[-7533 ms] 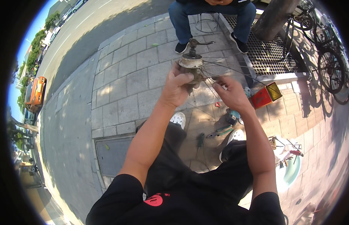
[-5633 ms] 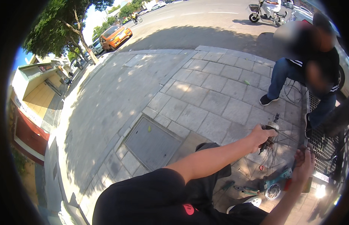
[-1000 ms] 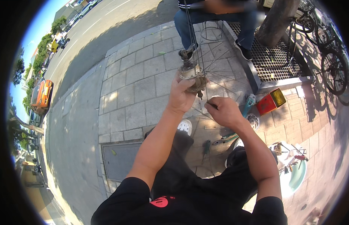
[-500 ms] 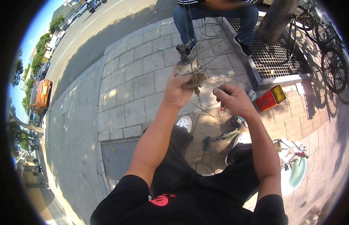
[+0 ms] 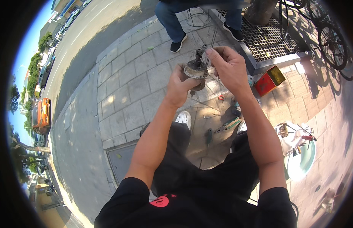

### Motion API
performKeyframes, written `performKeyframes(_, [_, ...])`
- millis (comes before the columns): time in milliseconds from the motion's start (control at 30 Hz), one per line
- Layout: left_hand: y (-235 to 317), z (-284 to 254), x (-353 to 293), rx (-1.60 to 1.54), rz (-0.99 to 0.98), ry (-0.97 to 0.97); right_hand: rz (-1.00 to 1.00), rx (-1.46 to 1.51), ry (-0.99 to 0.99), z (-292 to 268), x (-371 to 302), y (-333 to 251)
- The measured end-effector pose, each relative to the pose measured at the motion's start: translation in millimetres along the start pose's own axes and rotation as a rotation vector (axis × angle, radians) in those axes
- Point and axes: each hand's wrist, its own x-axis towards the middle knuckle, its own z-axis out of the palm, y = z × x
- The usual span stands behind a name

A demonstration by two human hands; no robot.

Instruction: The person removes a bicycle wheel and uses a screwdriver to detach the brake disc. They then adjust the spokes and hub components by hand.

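- Well, beneath everything lies the paving point(image 5: 146, 79), hard enough, I'd judge, to damage a dropped part.
- On my right stands the pale green basin point(image 5: 306, 163), holding tools.
- Nearer is an open red tin point(image 5: 264, 84), tilted.
- My right hand point(image 5: 229, 70) has thumb and forefinger drawn together beside the upright spokes; I can't tell whether they pinch one.
- My left hand point(image 5: 179, 85) grips the wheel hub point(image 5: 195, 71), raised before me above the paving; a loosened grip on that grimy shell could let it slip.
- Thinnest, the loose-splayed spokes point(image 5: 215, 32) could snag or jab my fingers if the hub twists.
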Motion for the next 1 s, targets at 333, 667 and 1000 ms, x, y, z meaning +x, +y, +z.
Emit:
performKeyframes(333, [-2.9, -0.5, -4.6, 0.017, -0.125, -0.03, 0.091, -0.088, -0.219, -29.2, 7.7, -7.1])
performKeyframes(667, [2.8, 2.2, -3.1, -0.05, -0.083, -0.003, 0.035, -0.165, -0.206, -21.5, -12.2, -20.5])
performKeyframes(1000, [0.7, -2.7, -2.2, -0.165, 0.073, 0.109, -0.042, -0.461, -0.372, -11.4, -38.1, 0.5])
